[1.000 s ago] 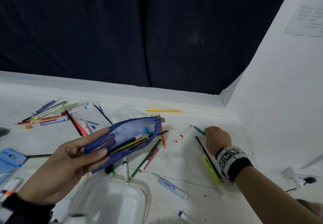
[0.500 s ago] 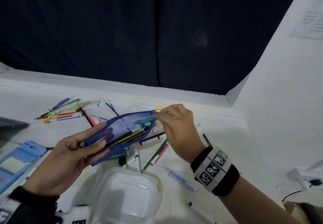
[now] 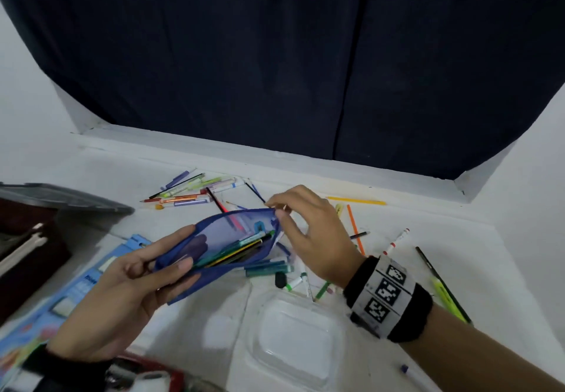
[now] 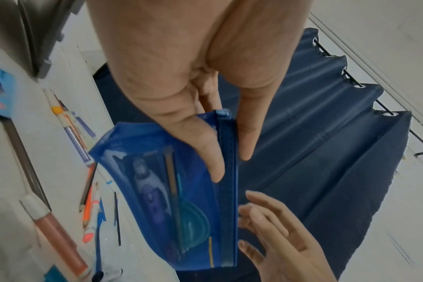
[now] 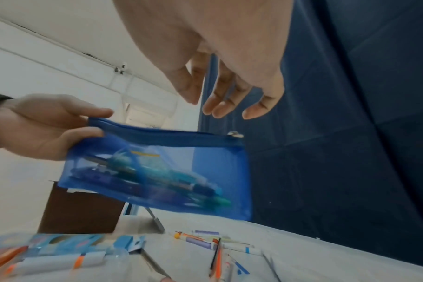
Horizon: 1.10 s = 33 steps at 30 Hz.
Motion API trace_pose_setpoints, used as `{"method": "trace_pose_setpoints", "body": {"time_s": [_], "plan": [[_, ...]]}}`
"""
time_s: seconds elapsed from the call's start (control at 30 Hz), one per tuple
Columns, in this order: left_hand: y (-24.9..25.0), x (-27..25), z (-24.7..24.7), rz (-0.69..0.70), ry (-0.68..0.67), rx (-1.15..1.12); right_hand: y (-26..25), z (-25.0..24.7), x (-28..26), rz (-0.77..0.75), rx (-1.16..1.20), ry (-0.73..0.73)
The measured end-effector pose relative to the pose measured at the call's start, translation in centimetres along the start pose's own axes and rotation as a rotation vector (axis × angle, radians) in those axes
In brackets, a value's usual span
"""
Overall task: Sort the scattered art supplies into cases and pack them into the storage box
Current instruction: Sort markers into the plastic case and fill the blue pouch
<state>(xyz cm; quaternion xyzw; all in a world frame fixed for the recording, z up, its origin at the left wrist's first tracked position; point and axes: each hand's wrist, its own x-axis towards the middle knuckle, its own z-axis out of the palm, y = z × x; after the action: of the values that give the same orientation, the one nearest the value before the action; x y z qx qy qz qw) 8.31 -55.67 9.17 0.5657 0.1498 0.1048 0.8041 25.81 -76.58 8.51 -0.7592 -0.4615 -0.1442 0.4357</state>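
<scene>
A blue see-through zip pouch (image 3: pixel 232 238) is held above the table, its top gaping, with several pens and pencils inside. My left hand (image 3: pixel 171 254) pinches its left end between thumb and fingers; the same grip shows in the left wrist view (image 4: pixel 205 133). My right hand (image 3: pixel 276 209) hovers at the pouch's right end by the zipper pull (image 5: pixel 234 134). Its fingers (image 5: pixel 220 106) hang relaxed and empty just above the pouch (image 5: pixel 169 171). Loose pens and markers (image 3: pixel 189 192) lie scattered on the white table behind and under the pouch.
A clear plastic container (image 3: pixel 293 339) sits near the front edge. A dark storage box with a grey lid (image 3: pixel 61 199) stands at the left, a blue card package (image 3: pixel 76 293) beside it. A yellow pencil (image 3: pixel 356 200) and a highlighter (image 3: pixel 443 293) lie at the right.
My right hand lifted a teal pen from the table at the right and carried it to the pouch mouth. The hand is now empty by the zipper end. My left hand kept holding the pouch.
</scene>
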Motion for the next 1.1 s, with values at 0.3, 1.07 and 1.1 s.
{"method": "trace_pose_setpoints", "body": {"time_s": [0.3, 1.07, 1.1], "plan": [[2.3, -0.7, -6.1, -0.010, 0.054, -0.006, 5.0, 2.9, -1.0, 0.204, -0.246, -0.793], [2.0, 0.9, -11.5, -0.215, 0.032, -0.068, -0.6, 6.1, 4.2, 0.135, -0.222, -0.593], [2.0, 1.0, -11.7, -0.225, 0.023, -0.061, -1.7, 6.6, 4.6, 0.097, -0.189, -0.557]]}}
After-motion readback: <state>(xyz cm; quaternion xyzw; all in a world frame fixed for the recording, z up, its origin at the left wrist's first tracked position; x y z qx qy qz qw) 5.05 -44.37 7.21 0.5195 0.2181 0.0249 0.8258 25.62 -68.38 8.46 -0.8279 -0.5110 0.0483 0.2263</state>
